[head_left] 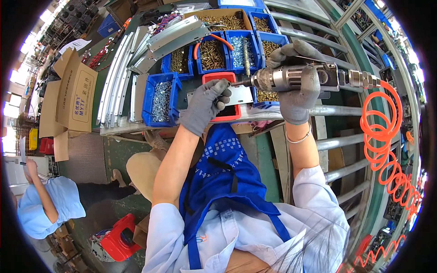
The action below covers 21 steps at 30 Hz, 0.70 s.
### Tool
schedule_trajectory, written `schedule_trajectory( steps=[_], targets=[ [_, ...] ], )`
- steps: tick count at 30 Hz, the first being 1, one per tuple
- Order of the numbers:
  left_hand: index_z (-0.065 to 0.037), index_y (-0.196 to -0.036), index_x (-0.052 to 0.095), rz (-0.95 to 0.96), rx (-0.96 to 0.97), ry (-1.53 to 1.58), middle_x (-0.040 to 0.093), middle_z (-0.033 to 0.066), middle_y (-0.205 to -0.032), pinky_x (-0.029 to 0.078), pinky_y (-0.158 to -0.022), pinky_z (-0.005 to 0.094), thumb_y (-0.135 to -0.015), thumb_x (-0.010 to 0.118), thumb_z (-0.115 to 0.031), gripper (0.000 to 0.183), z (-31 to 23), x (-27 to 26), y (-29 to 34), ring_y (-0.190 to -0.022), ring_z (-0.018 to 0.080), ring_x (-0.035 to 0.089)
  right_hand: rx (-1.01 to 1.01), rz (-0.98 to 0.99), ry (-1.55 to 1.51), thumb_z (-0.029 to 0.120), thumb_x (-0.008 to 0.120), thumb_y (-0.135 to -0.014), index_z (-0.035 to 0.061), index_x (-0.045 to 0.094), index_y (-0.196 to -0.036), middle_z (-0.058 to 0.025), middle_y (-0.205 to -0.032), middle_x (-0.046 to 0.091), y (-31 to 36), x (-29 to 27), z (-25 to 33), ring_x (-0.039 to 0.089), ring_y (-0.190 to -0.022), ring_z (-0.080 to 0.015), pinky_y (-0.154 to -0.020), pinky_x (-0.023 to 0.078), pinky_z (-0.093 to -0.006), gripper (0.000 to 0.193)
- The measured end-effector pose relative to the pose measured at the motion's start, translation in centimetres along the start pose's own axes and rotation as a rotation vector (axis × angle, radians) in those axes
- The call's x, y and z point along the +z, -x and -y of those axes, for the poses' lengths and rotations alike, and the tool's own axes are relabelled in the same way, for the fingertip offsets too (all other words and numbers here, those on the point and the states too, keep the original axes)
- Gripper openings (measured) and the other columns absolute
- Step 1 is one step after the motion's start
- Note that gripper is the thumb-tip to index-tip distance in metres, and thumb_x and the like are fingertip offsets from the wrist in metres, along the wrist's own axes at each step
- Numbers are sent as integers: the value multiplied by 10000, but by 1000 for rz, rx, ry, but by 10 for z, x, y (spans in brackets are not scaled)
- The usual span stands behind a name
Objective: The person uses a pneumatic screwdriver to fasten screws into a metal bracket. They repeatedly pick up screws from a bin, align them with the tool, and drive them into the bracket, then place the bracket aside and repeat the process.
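Over one red bin (219,76), left fingers (221,85) press together beside one power driver (291,78) that right fingers (310,84) wrap.

Lettering on a cardboard carton (68,102) and a blue apron (243,175).
The carton bears large letters and characters on one panel, with smaller print beside them; right of the carton, the apron carries rows of white characters.

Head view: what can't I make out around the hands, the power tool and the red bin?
All in the head view:
- Whether the left hand holds a part at the tip of the power tool: curled fingers hide it.
- The tool's gripped surface: covered by the right hand.
- The red bin's contents: hidden partly by the metal plate, otherwise too dark.
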<state>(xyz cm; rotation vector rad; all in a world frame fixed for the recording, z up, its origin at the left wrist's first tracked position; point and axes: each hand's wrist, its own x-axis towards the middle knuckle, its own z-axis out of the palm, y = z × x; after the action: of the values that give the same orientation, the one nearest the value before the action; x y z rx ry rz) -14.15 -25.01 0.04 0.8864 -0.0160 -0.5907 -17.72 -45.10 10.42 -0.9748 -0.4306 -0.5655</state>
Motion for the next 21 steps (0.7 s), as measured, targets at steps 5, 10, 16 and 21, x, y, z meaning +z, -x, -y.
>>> schedule_trajectory(
  steps=[5, 10, 16, 21],
  targets=[
    [-15, -1155, 605, -64, -7, 0, 643, 40, -838, 486, -512, 165, -919, 613, -203, 301, 1, 14, 3, -675, 78, 587, 1, -23, 23, 265, 546, -872, 11, 549, -1173, -141, -1014, 600, 1, 3, 1, 577, -884, -243, -804, 502, -389, 394],
    [-5, -1075, 630, -10, -46, 38, 649, 53, -836, 483, -496, 161, -914, 621, -209, 260, 2, 6, 2, -664, 77, 601, 18, -36, 0, 271, 538, -872, 16, 555, -1166, -138, -1005, 599, 3, 2, -2, 575, -881, -245, -794, 503, -390, 390],
    [-11, -1038, 649, 228, -108, 110, 617, 27, -793, 433, -485, 168, -924, 611, -263, 279, 1, -8, -7, -639, 76, 555, 18, -62, -54, 280, 528, -878, 12, 552, -1164, -135, -1000, 599, -3, -1, -5, 576, -874, -246, -787, 507, -390, 392],
    [-35, -1069, 671, -115, 386, -997, 641, 63, -838, 478, -611, 275, -879, 632, -234, 278, 4, 23, -6, -703, 141, 604, 67, -139, 114, 253, 496, -903, 10, 544, -1168, -134, -1004, 601, -7, -13, -21, 586, -881, -221, -796, 514, -388, 363]
  ],
)
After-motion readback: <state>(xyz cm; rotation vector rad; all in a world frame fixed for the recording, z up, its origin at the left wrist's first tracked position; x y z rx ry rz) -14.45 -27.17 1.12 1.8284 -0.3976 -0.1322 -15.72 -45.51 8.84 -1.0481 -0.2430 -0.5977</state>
